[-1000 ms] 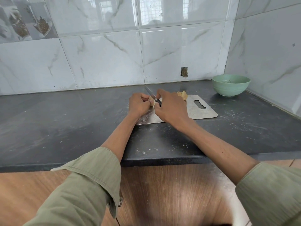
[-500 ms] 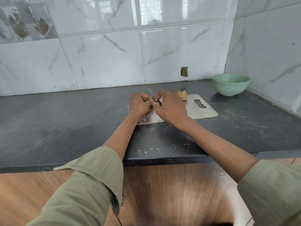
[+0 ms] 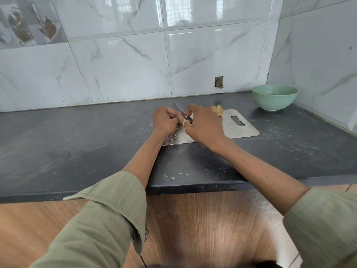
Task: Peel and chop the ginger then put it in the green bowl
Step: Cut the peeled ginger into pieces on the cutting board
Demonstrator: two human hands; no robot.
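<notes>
Steel cutting board (image 3: 237,130) lies flat on the dark stone desk (image 3: 77,144), its handle slot toward the right. Both hands work above the board's left half. The left hand (image 3: 164,121) has its fingers curled round a pale ginger piece (image 3: 181,118), of which only a small part shows between the two hands. The right hand (image 3: 202,124) has its grip curled round the dark handle of a knife (image 3: 178,108); the blade points away from the person and to the left, and lies against the ginger piece. A second lump of ginger (image 3: 217,110) rests on the far edge of the board, just beyond the right hand. The green bowl (image 3: 275,97) stands upright on the desk in the right rear corner, well apart from the board, near the tiled wall (image 3: 125,64). Olive sleeves (image 3: 108,215) cover both forearms up to mid-arm.
</notes>
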